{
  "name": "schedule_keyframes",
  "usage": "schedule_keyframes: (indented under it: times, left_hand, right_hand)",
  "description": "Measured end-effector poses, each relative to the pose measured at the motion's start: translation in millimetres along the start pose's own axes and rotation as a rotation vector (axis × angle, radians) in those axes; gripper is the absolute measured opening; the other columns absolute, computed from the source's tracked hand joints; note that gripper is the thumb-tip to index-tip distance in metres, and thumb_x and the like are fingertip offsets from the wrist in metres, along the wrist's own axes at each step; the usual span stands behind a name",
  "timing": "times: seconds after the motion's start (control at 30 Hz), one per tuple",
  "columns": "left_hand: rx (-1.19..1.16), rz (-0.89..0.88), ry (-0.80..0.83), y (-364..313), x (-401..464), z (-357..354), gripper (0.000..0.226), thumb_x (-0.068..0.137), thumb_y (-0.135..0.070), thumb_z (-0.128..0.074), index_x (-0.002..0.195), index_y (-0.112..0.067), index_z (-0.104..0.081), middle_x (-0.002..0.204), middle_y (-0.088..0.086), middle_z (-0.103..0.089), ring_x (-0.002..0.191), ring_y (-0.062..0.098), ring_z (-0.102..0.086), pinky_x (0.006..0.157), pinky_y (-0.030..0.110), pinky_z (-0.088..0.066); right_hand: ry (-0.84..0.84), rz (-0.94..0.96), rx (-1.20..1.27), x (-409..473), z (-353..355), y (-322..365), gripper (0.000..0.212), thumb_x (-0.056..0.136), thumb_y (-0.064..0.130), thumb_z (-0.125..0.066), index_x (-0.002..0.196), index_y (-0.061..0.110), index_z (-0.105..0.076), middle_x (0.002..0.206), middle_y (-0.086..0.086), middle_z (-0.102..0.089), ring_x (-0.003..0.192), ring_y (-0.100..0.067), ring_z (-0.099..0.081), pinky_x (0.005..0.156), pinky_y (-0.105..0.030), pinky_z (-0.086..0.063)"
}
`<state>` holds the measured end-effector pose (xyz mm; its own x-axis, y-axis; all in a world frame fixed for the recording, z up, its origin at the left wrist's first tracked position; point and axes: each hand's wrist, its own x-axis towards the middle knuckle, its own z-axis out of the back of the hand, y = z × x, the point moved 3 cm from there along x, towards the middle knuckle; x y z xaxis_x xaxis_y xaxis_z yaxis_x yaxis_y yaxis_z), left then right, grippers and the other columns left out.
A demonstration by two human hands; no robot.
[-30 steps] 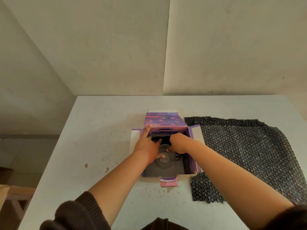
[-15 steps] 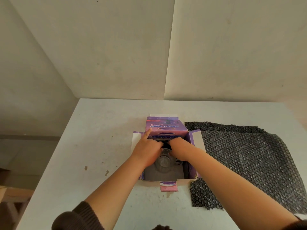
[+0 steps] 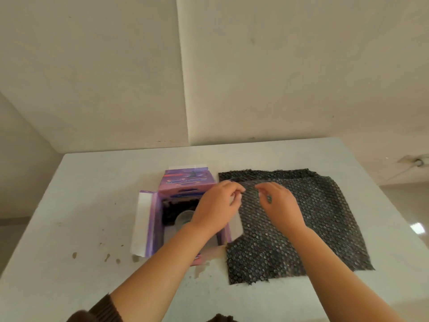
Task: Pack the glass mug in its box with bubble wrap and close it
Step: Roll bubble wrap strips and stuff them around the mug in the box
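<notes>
The purple box (image 3: 153,219) stands open on the white table (image 3: 92,205), its flaps spread out. Inside it the glass mug (image 3: 183,220) lies partly hidden by my left forearm, with dark padding (image 3: 170,209) behind it. To the right of the box the black bubble wrap (image 3: 313,224) lies flat. My left hand (image 3: 217,206) and my right hand (image 3: 279,205) are side by side over the sheet's far left corner, fingers curled, pinching its edge, which looks slightly raised between them.
The table meets the wall corner at the back; its left and right edges drop off to the floor. Brown stains (image 3: 106,257) mark the top left of the box. A wall socket (image 3: 417,161) sits far right.
Both hands have left the inside of the box and moved right onto the bubble wrap's far left corner. The mug stays in the box. The camera has shifted left.
</notes>
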<state>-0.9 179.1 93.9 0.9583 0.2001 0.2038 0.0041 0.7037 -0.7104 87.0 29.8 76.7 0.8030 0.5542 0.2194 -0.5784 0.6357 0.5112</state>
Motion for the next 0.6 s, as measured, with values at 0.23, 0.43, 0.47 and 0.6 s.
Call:
schedule_keyframes:
  times: [0.23, 0.43, 0.47, 0.6]
  left_hand:
    - [-0.001, -0.135, 0.271, -79.0, -17.7, -149.8, 0.024, 0.09, -0.02, -0.053, 0.113, -0.018, -0.062, 0.113, -0.002, -0.06, 0.105, 0.014, -0.053, 0.088, 0.028, -0.044]
    - [0.317, 0.002, 0.552, -52.5, -51.2, -240.4, 0.043, 0.088, -0.033, -0.059, 0.128, -0.019, -0.052, 0.131, -0.002, -0.045, 0.126, 0.016, -0.037, 0.104, 0.031, -0.035]
    - [0.344, 0.013, 0.55, -49.3, -56.9, -247.7, 0.048, 0.086, -0.036, -0.06, 0.131, -0.02, -0.049, 0.136, -0.003, -0.042, 0.13, 0.014, -0.034, 0.107, 0.03, -0.032]
    - [0.342, 0.059, 0.443, -43.7, -69.1, -257.2, 0.053, 0.086, -0.034, -0.063, 0.135, -0.024, -0.046, 0.145, -0.007, -0.036, 0.138, 0.011, -0.025, 0.113, 0.022, -0.014]
  right_hand:
    - [0.229, -0.215, -0.15, -76.6, 27.1, -145.3, 0.022, 0.087, 0.018, -0.059, 0.108, 0.016, -0.066, 0.106, -0.001, -0.067, 0.1, -0.021, -0.059, 0.085, -0.033, -0.046]
    - [0.557, 0.025, -0.233, -124.1, 25.8, -212.3, 0.04, 0.089, 0.031, -0.056, 0.127, 0.019, -0.054, 0.141, 0.0, -0.046, 0.133, -0.019, -0.039, 0.108, -0.033, -0.033]
    - [0.603, 0.062, -0.241, -129.3, 24.2, -219.6, 0.046, 0.09, 0.036, -0.055, 0.133, 0.021, -0.049, 0.149, 0.002, -0.036, 0.14, -0.017, -0.028, 0.112, -0.032, -0.026]
    - [0.648, 0.15, -0.205, -139.2, 19.8, -232.3, 0.056, 0.091, 0.042, -0.052, 0.142, 0.023, -0.036, 0.157, 0.004, -0.015, 0.145, -0.014, -0.006, 0.116, -0.028, -0.01]
